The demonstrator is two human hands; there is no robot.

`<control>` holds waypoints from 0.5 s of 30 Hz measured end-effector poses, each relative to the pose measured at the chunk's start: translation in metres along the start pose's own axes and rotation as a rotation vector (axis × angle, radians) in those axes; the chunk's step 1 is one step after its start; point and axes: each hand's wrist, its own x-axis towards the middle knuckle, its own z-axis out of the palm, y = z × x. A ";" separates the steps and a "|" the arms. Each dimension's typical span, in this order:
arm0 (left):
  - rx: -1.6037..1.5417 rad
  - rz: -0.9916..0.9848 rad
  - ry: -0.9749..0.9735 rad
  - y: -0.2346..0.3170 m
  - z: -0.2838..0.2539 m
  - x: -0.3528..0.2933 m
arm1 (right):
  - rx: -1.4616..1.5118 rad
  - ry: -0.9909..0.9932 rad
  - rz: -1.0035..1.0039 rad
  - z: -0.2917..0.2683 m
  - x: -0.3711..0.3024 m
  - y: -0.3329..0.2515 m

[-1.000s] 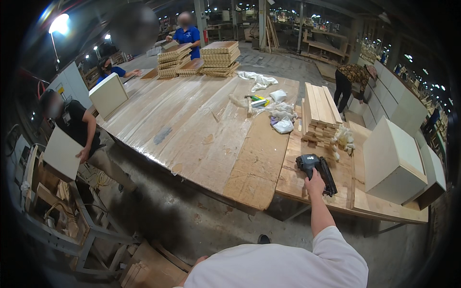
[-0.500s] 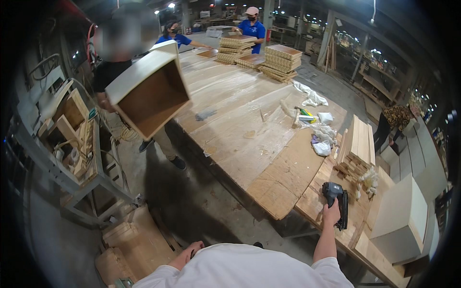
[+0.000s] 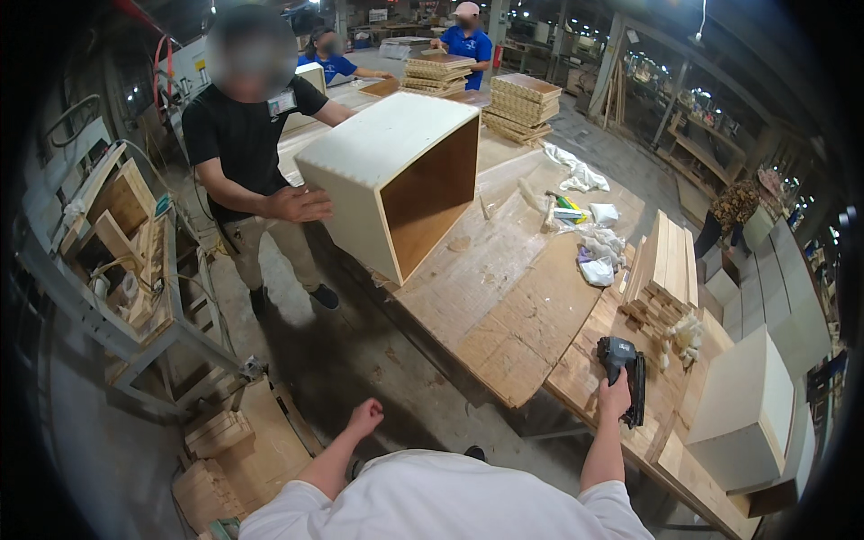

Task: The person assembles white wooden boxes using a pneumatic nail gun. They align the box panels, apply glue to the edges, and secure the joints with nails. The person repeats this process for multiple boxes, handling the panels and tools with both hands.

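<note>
My right hand [image 3: 615,397] is wrapped round the handle of a black nail gun [image 3: 617,353], which stands on the wooden worktop at the right. My left hand [image 3: 365,418] is over the floor in front of me, its fingers curled in, and I see nothing in it. Ahead, a co-worker in a black shirt [image 3: 243,135] has both hands at a white wooden box [image 3: 387,153] with a brown inside. The box's open side faces right, and its lower corner is at the table's near-left edge.
Wood strips [image 3: 664,265] are stacked behind the nail gun, beside white cloths [image 3: 598,256]. More white boxes [image 3: 742,409] stand at the right. Panel stacks [image 3: 524,103] and two people in blue are at the table's far end. A cluttered rack [image 3: 148,333] stands left.
The co-worker has brought the white box rightward, over the table's edge, and turned it. My left hand has moved forward from beside my body. My right hand still holds the nail gun.
</note>
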 end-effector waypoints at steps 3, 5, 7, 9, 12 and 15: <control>0.095 0.289 0.078 0.019 -0.015 0.050 | -0.002 0.011 -0.044 0.005 0.003 0.001; 0.289 0.477 0.093 0.050 -0.028 0.076 | -0.022 -0.024 -0.017 0.003 0.003 -0.002; 0.565 0.702 0.130 0.094 -0.048 0.104 | -0.030 0.012 -0.030 0.003 0.001 0.003; 0.876 0.906 0.228 0.135 -0.066 0.133 | -0.031 0.031 -0.039 0.003 0.003 0.007; 1.377 1.103 0.441 0.178 -0.094 0.178 | -0.028 0.031 -0.048 0.004 0.005 0.007; 1.667 1.100 0.525 0.209 -0.135 0.215 | -0.001 0.008 -0.062 0.004 0.005 0.003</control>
